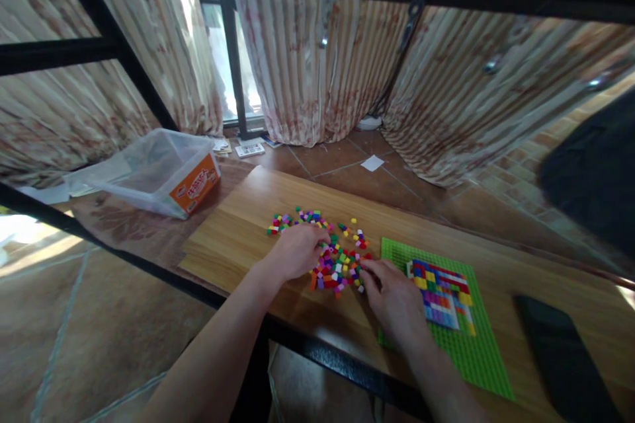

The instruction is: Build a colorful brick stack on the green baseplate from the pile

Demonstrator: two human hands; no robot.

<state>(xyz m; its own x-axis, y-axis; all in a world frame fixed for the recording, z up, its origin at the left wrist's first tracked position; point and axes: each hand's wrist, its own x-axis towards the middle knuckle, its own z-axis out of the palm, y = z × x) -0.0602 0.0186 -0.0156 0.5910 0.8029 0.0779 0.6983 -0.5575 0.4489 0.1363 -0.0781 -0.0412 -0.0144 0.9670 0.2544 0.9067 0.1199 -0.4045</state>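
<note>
A pile of small multicoloured building bricks (338,268) lies spread over the wooden board. My left hand (300,250) reaches over the pile's left part. Its fingers curl down among the bricks, and whatever is between the fingertips is hidden. At the pile's right edge is my right hand (397,296), thumb and forefinger apart near the outermost bricks, with no held brick visible. Just right of it lies a green baseplate (489,360). On that plate sits a flat, many-coloured block of joined bricks (441,294), partly behind my right hand.
A clear plastic bin (149,175) with an orange label stands left of the wooden board (238,211). At the right lies a dark, flat, phone-like object (563,350). A black metal frame (317,347) runs along the near edge. Curtains (317,73) hang behind.
</note>
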